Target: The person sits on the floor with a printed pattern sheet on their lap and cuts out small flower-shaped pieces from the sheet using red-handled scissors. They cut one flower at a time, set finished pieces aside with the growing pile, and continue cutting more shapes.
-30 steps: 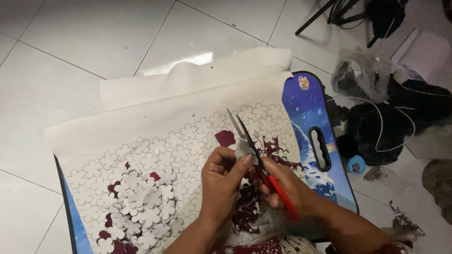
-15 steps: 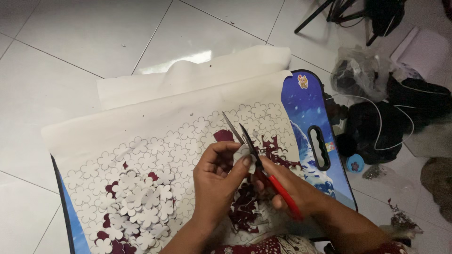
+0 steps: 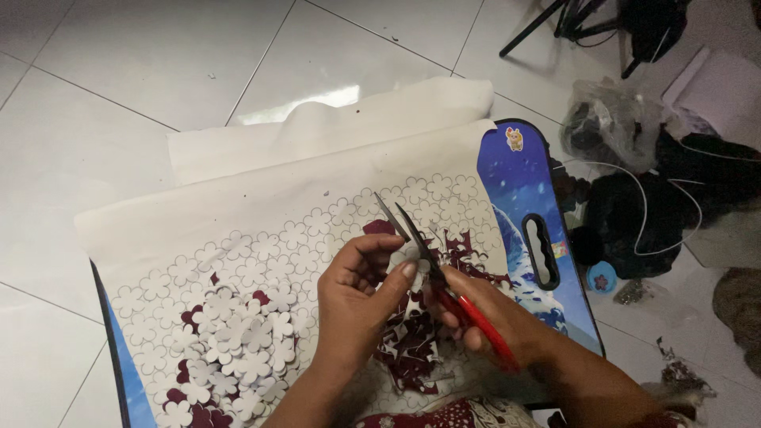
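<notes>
We see our left hand (image 3: 357,305) pinching a small white flower-shaped piece of paper (image 3: 408,255) between thumb and fingers, held up off the sheet so the blades can get around its edge. Our right hand (image 3: 476,317) is closed around the red handles of one pair of scissors with dark blades (image 3: 420,246). The blades stand a little open, right beside the piece.

Under both hands lies one big white sheet printed with flower outlines (image 3: 285,214), spread flat on a blue lap board with a handle hole (image 3: 531,190), so it has something firm below it. Near and to the left sits a pile of cut white flowers (image 3: 238,341), too many for us to count. Dark red and white paper scraps (image 3: 412,349) lie by our wrists. Far to the right we see one clear plastic bag (image 3: 610,119) on the white tile floor (image 3: 158,63).
</notes>
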The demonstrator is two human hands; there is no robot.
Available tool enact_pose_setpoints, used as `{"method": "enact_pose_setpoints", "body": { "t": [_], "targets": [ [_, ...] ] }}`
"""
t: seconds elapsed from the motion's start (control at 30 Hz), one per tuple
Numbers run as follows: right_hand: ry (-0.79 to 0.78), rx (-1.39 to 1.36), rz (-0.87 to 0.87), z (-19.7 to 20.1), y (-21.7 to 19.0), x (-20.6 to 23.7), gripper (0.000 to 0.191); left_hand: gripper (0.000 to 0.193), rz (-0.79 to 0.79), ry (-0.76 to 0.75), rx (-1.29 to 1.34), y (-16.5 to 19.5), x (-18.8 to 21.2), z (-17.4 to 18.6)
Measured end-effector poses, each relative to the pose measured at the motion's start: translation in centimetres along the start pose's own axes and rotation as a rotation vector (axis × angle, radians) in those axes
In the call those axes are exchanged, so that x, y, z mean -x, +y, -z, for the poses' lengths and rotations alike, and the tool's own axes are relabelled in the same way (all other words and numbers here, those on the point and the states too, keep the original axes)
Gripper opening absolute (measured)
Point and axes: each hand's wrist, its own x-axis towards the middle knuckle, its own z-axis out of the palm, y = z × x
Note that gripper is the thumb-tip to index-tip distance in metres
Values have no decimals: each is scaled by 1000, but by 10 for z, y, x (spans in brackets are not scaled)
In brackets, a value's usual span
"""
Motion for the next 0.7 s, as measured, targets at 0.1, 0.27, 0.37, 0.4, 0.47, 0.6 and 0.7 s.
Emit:
{"method": "enact_pose_setpoints", "body": {
  "t": [0.1, 0.27, 0.37, 0.4, 0.47, 0.6, 0.7],
  "targets": [
    [9, 28, 1, 1, 2, 1, 117, 31, -34, -7, -26, 2, -1, 2],
    [-5, 56, -1, 6, 5, 2, 111, 28, -42, -2, -53, 8, -3, 5],
    [-2, 44, 17, 7, 8, 4, 106, 27, -59, 4, -84, 12, -3, 6],
    [0, 58, 23, 8, 8, 4, 104, 27, -64, 6, -91, 13, -4, 6],
    [-16, 90, 39, 9, 9, 3, 101, 27, -63, 16, -133, 15, -5, 7],
    [-30, 99, 37, 12, 9, 2, 98, 25, -87, 26, -109, 18, -6, 9],
    [-29, 137, 34, 14, 8, 3, 95, 25, -100, 41, -134, 18, -7, 11]
  ]
}}
